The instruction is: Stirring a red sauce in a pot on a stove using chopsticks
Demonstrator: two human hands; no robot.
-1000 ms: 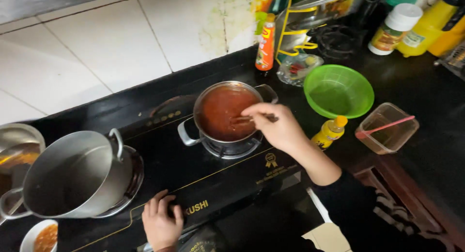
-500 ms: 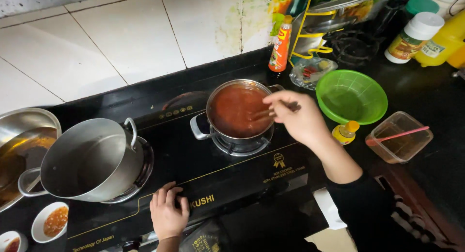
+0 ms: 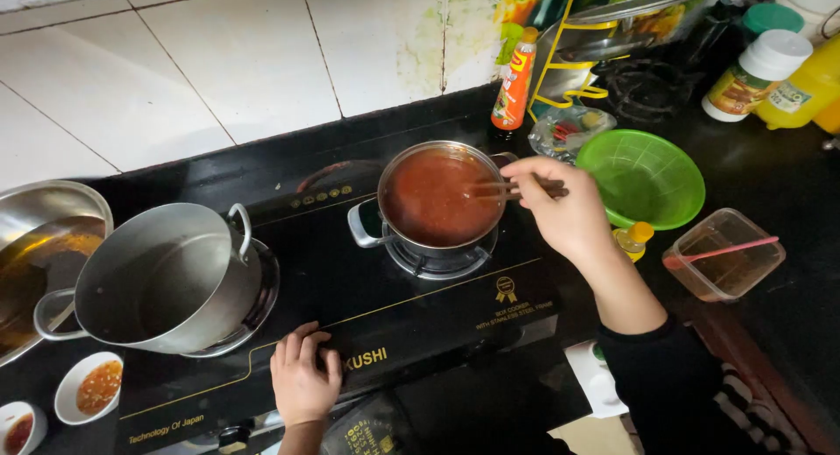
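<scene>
Fingers of the right hand (image 3: 569, 214) grip chopsticks (image 3: 516, 190) dipped in the pot (image 3: 437, 201) of red sauce at 12 o'clock; left hand (image 3: 304, 381) lies flat, open, on the stove (image 3: 420, 324).

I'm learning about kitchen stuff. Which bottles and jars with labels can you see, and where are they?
Sauce bottle: behind the pot, tall, orange, red label.
White jar: far right, round, white lid, green-brown label.
Yellow bottle: beside the jar, white label.
Small yellow bottle: by the green bowl, orange cap.

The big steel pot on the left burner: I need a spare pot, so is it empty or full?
Empty: the big steel pot shows only bare, shiny metal inside.
</scene>
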